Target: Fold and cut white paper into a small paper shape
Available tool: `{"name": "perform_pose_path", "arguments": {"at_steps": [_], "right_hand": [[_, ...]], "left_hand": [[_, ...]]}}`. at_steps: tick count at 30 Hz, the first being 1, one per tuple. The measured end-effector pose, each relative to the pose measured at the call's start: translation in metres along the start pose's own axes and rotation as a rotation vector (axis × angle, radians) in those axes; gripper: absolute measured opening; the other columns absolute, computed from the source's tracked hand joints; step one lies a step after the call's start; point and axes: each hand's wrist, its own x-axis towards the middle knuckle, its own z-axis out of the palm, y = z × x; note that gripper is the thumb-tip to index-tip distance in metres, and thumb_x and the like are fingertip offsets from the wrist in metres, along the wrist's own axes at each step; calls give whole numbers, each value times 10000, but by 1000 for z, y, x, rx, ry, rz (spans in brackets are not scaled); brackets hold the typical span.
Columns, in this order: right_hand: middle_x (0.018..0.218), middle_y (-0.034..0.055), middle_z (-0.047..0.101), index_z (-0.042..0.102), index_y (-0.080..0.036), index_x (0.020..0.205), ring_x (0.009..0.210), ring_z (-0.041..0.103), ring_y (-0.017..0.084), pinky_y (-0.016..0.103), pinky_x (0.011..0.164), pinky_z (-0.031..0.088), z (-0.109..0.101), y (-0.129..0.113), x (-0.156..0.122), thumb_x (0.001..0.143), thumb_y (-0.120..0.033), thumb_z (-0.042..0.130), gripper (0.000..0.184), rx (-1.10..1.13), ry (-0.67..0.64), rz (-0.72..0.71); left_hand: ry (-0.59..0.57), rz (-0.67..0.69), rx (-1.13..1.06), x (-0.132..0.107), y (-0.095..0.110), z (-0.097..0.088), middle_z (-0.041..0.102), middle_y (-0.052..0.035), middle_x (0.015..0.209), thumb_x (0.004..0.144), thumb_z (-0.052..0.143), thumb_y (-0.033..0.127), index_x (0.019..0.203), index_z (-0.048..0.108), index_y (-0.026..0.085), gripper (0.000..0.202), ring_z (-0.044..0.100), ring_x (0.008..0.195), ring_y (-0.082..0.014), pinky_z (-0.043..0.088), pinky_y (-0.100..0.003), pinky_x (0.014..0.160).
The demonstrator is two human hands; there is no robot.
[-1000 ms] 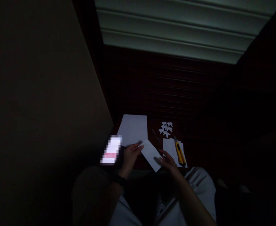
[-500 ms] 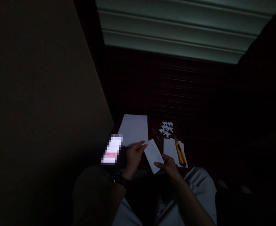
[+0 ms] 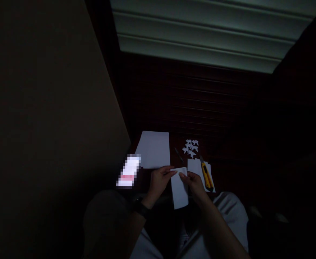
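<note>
Between my hands is a folded white sheet of paper (image 3: 179, 194), held upright lengthwise over the table's near edge. My left hand (image 3: 159, 180), with a dark watch on the wrist, pinches the paper's upper left corner. My right hand (image 3: 197, 185) grips its upper right side, thumb lying on the front face. Both thumbs are close together near the top edge. Right of my right hand, a yellow utility knife (image 3: 206, 176) lies on smaller white paper pieces (image 3: 192, 166).
A stack of white paper (image 3: 155, 149) lies at the back left of the dark table. A lit, blurred-out phone (image 3: 129, 172) is at the left. Beyond my hands are a thin pen-like object (image 3: 178, 154) and several small folded paper shapes (image 3: 190, 148). A wall (image 3: 52, 108) rises at left.
The folded paper has turned more upright and come slightly lower and right. My right hand has slid from its lower part up to near the top edge; my left hand moved right.
</note>
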Motion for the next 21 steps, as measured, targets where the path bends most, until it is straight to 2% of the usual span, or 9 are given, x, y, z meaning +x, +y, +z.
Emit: {"name": "perform_pose_path", "arguments": {"at_steps": [4, 14, 21], "right_hand": [[722, 58, 669, 658, -136, 762, 639, 591, 174, 279, 605, 448, 1, 2, -6, 665, -415, 670, 296, 43, -27, 14], [649, 24, 652, 638, -147, 679, 566, 562, 142, 249, 548, 426, 0, 4, -7, 649, -372, 696, 234, 75, 38, 13], [680, 50, 661, 634, -131, 681, 595, 579, 164, 273, 571, 444, 1, 4, -7, 633, -384, 705, 267, 81, 61, 26]], "left_hand": [[-8, 5, 14, -2, 2, -1, 702, -61, 798, 626, 699, 351, 841, 687, 183, 274, 647, 750, -223, 504, -292, 658], [-29, 15, 15, -3, 1, -1, 698, -62, 828, 645, 685, 352, 900, 674, 185, 305, 643, 780, -222, 497, -287, 682], [-20, 5, -6, -3, 2, 0, 699, -64, 820, 648, 683, 342, 885, 673, 181, 286, 646, 772, -220, 504, -284, 665]]}}
